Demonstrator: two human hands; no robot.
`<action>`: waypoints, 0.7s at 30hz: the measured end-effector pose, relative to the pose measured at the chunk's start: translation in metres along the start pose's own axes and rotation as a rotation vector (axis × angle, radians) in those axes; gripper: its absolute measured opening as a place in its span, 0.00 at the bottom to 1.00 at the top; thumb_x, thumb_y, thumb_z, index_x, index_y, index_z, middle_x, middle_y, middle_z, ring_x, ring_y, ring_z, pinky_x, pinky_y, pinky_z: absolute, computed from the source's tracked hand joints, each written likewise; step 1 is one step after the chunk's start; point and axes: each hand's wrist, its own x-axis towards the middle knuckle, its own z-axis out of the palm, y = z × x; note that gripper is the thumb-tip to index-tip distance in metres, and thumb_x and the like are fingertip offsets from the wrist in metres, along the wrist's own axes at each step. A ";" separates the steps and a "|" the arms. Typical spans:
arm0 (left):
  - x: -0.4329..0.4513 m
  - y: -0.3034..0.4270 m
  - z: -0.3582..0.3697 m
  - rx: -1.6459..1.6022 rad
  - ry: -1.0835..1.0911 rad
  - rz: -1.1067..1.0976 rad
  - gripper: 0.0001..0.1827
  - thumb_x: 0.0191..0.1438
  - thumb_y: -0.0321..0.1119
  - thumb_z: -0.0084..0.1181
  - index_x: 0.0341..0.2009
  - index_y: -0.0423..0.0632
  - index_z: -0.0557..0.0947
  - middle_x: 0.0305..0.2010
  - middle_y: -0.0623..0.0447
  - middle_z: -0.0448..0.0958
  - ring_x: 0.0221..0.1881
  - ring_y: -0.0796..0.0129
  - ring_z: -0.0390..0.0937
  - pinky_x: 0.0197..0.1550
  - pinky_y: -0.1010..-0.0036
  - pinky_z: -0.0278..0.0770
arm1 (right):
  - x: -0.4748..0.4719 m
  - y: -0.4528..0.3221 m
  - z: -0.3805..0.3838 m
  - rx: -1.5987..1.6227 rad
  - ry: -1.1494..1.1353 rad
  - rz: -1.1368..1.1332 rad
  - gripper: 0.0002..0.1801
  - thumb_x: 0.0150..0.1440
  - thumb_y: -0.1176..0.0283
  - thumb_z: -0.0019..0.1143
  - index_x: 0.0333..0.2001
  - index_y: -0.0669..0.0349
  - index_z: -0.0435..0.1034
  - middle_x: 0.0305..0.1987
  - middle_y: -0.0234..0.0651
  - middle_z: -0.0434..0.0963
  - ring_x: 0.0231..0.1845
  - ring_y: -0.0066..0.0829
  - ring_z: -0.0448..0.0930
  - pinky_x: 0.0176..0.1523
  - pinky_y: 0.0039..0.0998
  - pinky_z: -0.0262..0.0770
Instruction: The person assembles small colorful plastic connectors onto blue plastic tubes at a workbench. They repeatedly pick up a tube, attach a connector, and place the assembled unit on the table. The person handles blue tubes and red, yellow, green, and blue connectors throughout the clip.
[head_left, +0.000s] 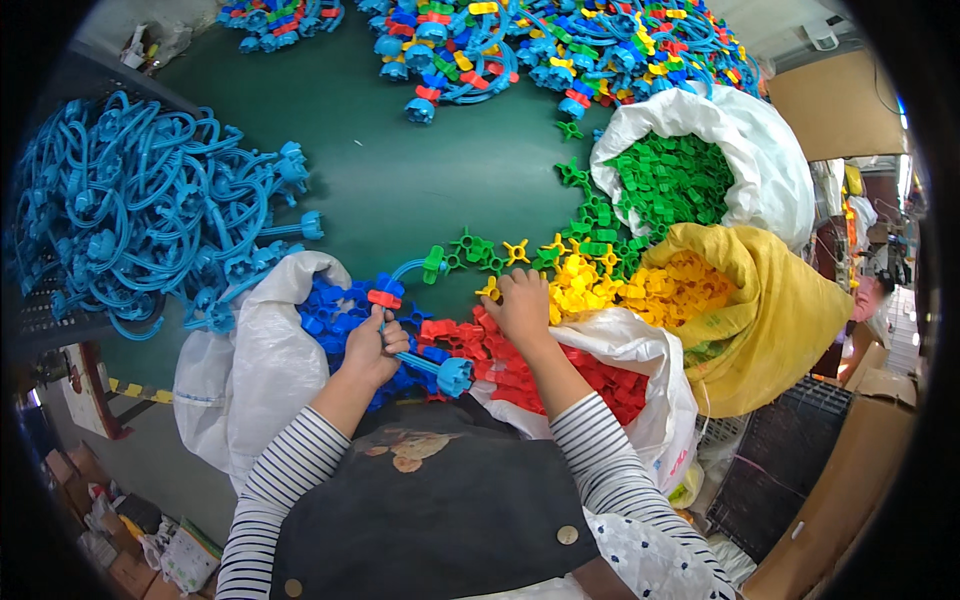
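Note:
My left hand grips a light-blue plastic cord with a flower-shaped end that points right, toward my body's middle. A red plastic piece sits on the cord just above my thumb, with a blue piece behind it. Beyond these the cord curves right to a green piece at its far end. My right hand has thumb and fingertips around a small yellow four-armed piece. Loose blue pieces lie under my left hand, and red pieces lie under my right wrist.
Light-blue cords are heaped at the left. Threaded, multicoloured cords pile along the green tabletop's far side. Sacks hold green pieces, yellow pieces and red pieces. A white sack stands by my left forearm.

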 end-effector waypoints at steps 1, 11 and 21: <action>0.000 0.001 0.001 -0.023 0.019 0.027 0.16 0.69 0.46 0.41 0.33 0.49 0.68 0.20 0.61 0.51 0.19 0.76 0.50 0.19 0.79 0.50 | 0.003 -0.007 0.002 0.173 0.147 -0.071 0.18 0.45 0.59 0.71 0.34 0.61 0.76 0.37 0.37 0.74 0.43 0.40 0.73 0.46 0.39 0.69; -0.030 -0.006 0.037 0.583 -0.153 0.290 0.18 0.67 0.55 0.42 0.38 0.54 0.67 0.23 0.60 0.57 0.17 0.78 0.52 0.17 0.82 0.49 | 0.034 -0.065 -0.050 0.602 0.239 -0.266 0.16 0.50 0.72 0.66 0.44 0.61 0.75 0.34 0.40 0.72 0.36 0.42 0.75 0.40 0.38 0.71; -0.037 0.089 0.062 1.122 0.099 1.419 0.40 0.56 0.37 0.62 0.65 0.38 0.55 0.61 0.38 0.58 0.61 0.52 0.63 0.60 0.61 0.67 | 0.145 -0.113 -0.123 1.133 0.153 -0.253 0.15 0.64 0.76 0.47 0.55 0.63 0.64 0.43 0.45 0.80 0.23 0.27 0.79 0.26 0.30 0.74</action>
